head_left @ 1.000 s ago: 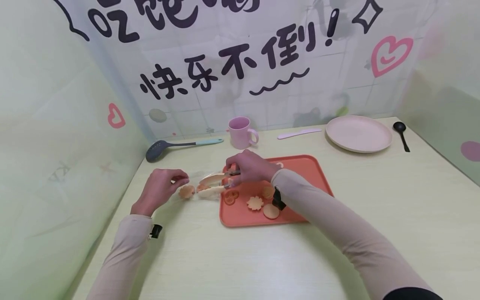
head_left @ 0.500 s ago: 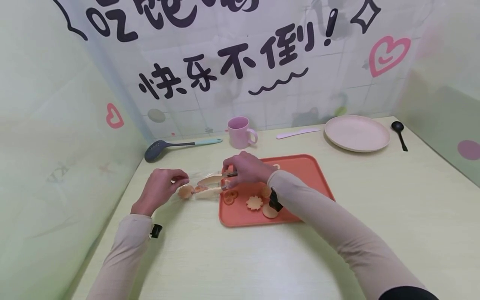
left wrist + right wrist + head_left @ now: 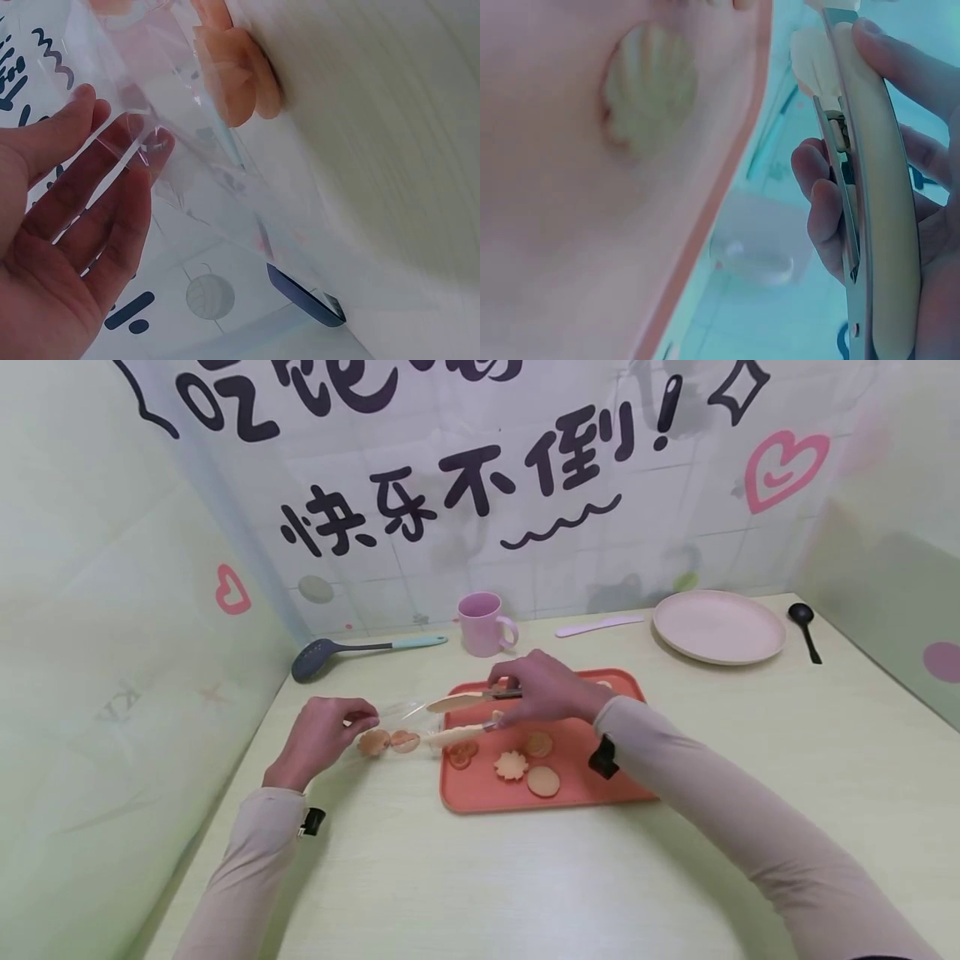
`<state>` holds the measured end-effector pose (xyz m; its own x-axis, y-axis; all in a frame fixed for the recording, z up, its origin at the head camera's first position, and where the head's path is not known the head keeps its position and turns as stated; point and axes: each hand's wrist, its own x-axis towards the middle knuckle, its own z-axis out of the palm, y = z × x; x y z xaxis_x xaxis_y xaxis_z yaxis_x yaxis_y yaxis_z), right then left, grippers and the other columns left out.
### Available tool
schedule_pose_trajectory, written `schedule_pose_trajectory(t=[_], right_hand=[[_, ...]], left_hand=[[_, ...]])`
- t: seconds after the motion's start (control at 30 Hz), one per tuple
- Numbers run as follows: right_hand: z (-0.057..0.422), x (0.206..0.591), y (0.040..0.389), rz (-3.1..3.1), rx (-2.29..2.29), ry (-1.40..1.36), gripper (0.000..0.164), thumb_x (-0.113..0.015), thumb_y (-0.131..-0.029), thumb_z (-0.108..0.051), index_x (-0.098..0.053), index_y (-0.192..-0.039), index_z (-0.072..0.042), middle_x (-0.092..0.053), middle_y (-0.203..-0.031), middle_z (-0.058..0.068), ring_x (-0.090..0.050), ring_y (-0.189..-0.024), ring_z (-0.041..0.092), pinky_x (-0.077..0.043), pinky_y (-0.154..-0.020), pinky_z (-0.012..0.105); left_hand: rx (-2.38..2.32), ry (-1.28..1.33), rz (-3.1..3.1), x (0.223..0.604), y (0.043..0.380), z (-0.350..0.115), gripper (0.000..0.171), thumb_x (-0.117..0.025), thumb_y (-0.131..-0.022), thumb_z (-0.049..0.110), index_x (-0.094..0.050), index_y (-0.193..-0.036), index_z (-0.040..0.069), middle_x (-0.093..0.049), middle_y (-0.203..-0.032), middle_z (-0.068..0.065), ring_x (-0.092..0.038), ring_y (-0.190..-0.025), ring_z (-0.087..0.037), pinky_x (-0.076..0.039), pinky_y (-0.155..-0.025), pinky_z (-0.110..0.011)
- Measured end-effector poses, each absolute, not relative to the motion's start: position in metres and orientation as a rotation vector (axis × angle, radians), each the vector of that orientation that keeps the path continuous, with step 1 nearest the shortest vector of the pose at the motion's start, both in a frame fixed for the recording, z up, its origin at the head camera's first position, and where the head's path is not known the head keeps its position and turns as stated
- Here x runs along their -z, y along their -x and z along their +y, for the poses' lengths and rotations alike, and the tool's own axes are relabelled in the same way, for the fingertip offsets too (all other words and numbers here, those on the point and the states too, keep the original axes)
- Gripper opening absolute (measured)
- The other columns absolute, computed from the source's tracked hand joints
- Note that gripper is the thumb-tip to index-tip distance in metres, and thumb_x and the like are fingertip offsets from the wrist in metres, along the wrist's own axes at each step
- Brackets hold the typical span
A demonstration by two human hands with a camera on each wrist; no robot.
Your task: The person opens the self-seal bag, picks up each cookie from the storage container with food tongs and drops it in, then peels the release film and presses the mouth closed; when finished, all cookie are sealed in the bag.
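Observation:
My left hand (image 3: 324,733) pinches the edge of a clear plastic bag (image 3: 176,176) between thumb and fingers. Inside the bag, near its lower side, lie a flower-shaped biscuit (image 3: 373,742) and a second biscuit (image 3: 405,742). My right hand (image 3: 553,687) grips a pair of tongs (image 3: 463,700) with cream tips and handle. Its two arms stand spread, with nothing showing between the tips, overlapping the bag's mouth and the left edge of the orange-red tray (image 3: 517,805). On the tray sit a heart-shaped biscuit (image 3: 462,754), a flower-shaped one (image 3: 512,766) and round ones (image 3: 543,782).
Behind the tray stands a purple mug (image 3: 481,625). A slotted spoon (image 3: 315,658) lies at the back left, a lilac knife (image 3: 598,627) at the back. Farther right are a pink plate (image 3: 718,627) and a black spoon (image 3: 802,625). Walls enclose the table's back and sides.
My right hand has drawn the tongs rightward out of the bag, and their arms have spread. The biscuit that was at their tips now lies in the bag. My left hand stays in place.

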<state>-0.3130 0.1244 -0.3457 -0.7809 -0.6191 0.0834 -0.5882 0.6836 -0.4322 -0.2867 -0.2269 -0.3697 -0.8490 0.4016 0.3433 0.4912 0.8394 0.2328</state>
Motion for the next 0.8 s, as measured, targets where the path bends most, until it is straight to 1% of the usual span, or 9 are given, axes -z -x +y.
schedule_pose_trajectory(t=[0.17,0.27,0.37,0.5,0.6,0.8], right_hand=[[0.152,0.343,0.301,2.841,0.689,1.007,0.045,-0.085,-0.079,-0.042,-0.070,-0.117,-0.022,-0.075,-0.097,0.004,-0.066,-0.084,0.020,-0.052,-0.076,0.034],[0.162,0.343,0.293,2.816,0.670,1.020,0.044,-0.085,-0.080,-0.040,-0.070,-0.116,-0.021,-0.075,-0.095,0.004,-0.065,-0.081,0.016,-0.053,-0.075,0.033],[0.165,0.345,0.287,2.791,0.636,1.014,0.042,-0.084,-0.081,-0.039,-0.069,-0.116,-0.021,-0.074,-0.095,0.004,-0.065,-0.081,0.014,-0.053,-0.074,0.032],[0.163,0.348,0.284,2.775,0.616,0.958,0.044,-0.084,-0.080,-0.041,-0.068,-0.116,-0.023,-0.074,-0.099,0.005,-0.067,-0.087,0.019,-0.054,-0.075,0.033],[0.160,0.348,0.282,2.768,0.604,0.939,0.045,-0.084,-0.080,-0.042,-0.068,-0.117,-0.023,-0.073,-0.100,0.005,-0.066,-0.088,0.020,-0.053,-0.075,0.032],[0.152,0.342,0.282,2.753,0.555,0.954,0.044,-0.084,-0.080,-0.044,-0.069,-0.114,-0.020,-0.071,-0.089,0.003,-0.060,-0.074,0.014,-0.049,-0.066,0.029]], left_hand=[[0.451,0.694,-2.730,0.370,0.288,-0.226,0.009,-0.076,-0.090,0.016,-0.079,-0.094,0.009,-0.079,-0.087,-0.005,-0.076,-0.080,-0.022,-0.058,-0.072,-0.042],[0.449,0.697,-2.724,0.370,0.289,-0.227,0.009,-0.076,-0.089,0.016,-0.079,-0.094,0.009,-0.079,-0.087,-0.005,-0.076,-0.079,-0.022,-0.059,-0.072,-0.042],[0.451,0.689,-2.725,0.370,0.288,-0.228,0.009,-0.076,-0.089,0.016,-0.079,-0.094,0.009,-0.079,-0.086,-0.005,-0.076,-0.079,-0.021,-0.058,-0.072,-0.042],[0.458,0.687,-2.730,0.371,0.288,-0.229,0.009,-0.076,-0.089,0.016,-0.079,-0.094,0.009,-0.079,-0.086,-0.004,-0.076,-0.079,-0.021,-0.059,-0.072,-0.042],[0.463,0.688,-2.732,0.372,0.289,-0.229,0.008,-0.076,-0.090,0.016,-0.079,-0.094,0.010,-0.079,-0.086,-0.004,-0.076,-0.079,-0.021,-0.059,-0.072,-0.041],[0.462,0.679,-2.734,0.372,0.289,-0.230,0.007,-0.076,-0.089,0.015,-0.079,-0.093,0.010,-0.079,-0.086,-0.003,-0.075,-0.079,-0.021,-0.058,-0.071,-0.041]])
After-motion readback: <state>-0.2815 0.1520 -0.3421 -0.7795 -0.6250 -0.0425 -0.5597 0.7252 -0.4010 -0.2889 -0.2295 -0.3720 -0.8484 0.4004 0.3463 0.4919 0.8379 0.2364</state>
